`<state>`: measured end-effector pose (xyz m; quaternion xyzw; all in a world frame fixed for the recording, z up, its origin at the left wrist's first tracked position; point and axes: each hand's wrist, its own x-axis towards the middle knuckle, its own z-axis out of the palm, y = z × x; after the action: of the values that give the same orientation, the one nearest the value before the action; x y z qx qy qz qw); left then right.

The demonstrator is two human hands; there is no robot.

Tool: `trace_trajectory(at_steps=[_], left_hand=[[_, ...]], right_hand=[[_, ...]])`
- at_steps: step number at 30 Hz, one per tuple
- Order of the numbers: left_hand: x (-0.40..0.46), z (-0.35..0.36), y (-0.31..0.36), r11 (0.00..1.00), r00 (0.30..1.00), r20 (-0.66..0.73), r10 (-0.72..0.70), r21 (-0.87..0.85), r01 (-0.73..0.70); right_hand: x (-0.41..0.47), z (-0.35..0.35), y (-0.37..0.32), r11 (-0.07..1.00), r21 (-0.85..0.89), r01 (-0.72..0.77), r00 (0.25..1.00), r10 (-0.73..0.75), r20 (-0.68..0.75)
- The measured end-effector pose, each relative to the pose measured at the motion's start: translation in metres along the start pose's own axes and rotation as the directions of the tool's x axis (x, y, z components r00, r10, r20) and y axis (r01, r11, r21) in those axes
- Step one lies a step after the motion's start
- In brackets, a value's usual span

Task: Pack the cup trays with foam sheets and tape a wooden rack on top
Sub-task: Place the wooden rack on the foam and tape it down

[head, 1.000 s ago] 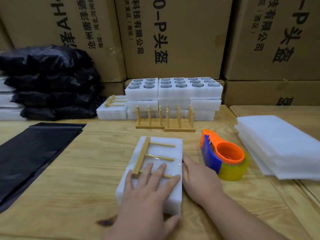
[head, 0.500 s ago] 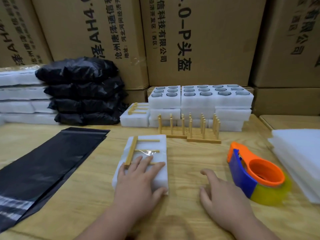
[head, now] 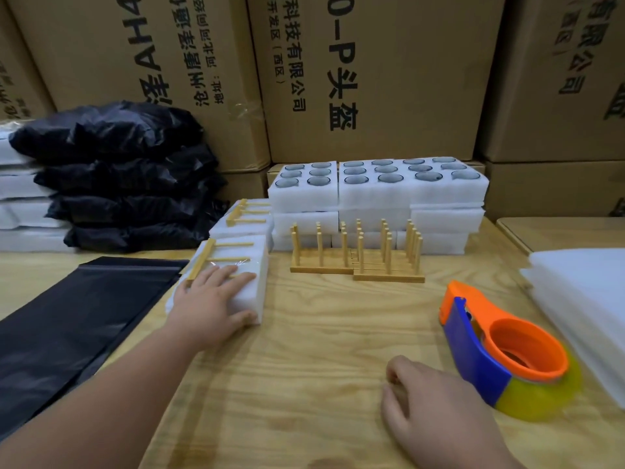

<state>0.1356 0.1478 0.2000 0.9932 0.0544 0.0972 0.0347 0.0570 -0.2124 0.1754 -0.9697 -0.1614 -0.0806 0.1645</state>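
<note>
Taped foam pack (head: 233, 275), wooden rack (head: 216, 257) on top, pressed flat under spread left hand (head: 209, 302) near desk's far left. Right hand (head: 436, 418) loosely curled, empty. Risk: hard shove, rack torn from tape.

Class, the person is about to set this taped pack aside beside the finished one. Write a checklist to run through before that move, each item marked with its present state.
1. Wooden rack lies flat on the white foam pack: ok.
2. Clear tape holds the rack down: strip visible across the top; ends cannot tell.
3. Left hand rests flat on the pack: ok.
4. Right hand free, on the wooden table: ok.
5. Orange and blue tape dispenser stands clear of the pack: ok.
6. Finished pack with rack sits just behind: ok.
</note>
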Motion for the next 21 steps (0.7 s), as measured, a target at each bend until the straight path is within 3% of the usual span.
trace_trajectory(at_steps=[21], left_hand=[[0.035, -0.006, -0.039, 0.991, 0.988, 0.104, 0.111, -0.09, -0.101]], right_hand=[[0.006, -0.008, -0.009, 0.998, -0.023, -0.058, 0.995, 0.059, 0.076]])
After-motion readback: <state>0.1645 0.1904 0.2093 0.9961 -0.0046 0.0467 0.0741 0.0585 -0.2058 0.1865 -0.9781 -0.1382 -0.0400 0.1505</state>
